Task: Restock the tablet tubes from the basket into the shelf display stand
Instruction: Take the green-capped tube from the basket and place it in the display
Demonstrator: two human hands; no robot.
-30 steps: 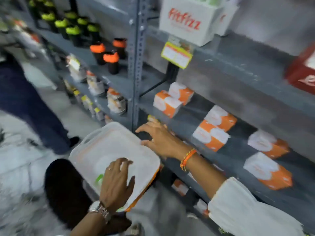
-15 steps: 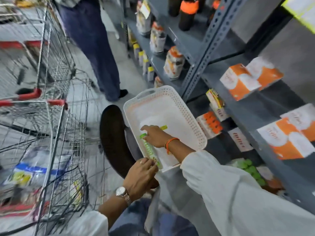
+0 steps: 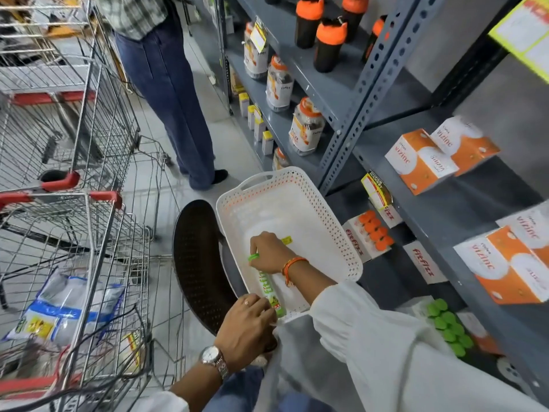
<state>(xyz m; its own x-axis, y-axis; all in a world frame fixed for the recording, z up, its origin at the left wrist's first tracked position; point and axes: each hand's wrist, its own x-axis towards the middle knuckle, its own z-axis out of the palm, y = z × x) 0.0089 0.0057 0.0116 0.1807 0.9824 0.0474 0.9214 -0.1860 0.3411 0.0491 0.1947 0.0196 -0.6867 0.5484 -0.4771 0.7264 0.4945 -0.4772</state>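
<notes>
A white perforated basket (image 3: 335,233) rests on a black round stool (image 3: 196,263) beside the grey shelving. A tablet tube (image 3: 269,288) with a green cap and green "fitfizz" print lies along the basket's near left side. My right hand (image 3: 267,252) is inside the basket, fingers closed around the tube's capped end. A small yellow-green item (image 3: 286,240) shows just beyond its knuckles. My left hand (image 3: 246,325) grips the basket's near rim. On the low shelves sit a Fitfizz display stand with orange-capped tubes (image 3: 372,233) and one with green-capped tubes (image 3: 445,325).
Two wire shopping carts (image 3: 89,233) fill the left, the near one holding bagged goods. A person in jeans (image 3: 178,114) stands in the aisle ahead. Orange Vizinc boxes (image 3: 421,162), jars (image 3: 306,126) and orange-lidded shakers (image 3: 326,46) line the shelves on the right.
My view dropped from the shelf to the basket. My right hand left the shelf, went into the basket and closed on the tube. My left hand shifted to the near rim.
</notes>
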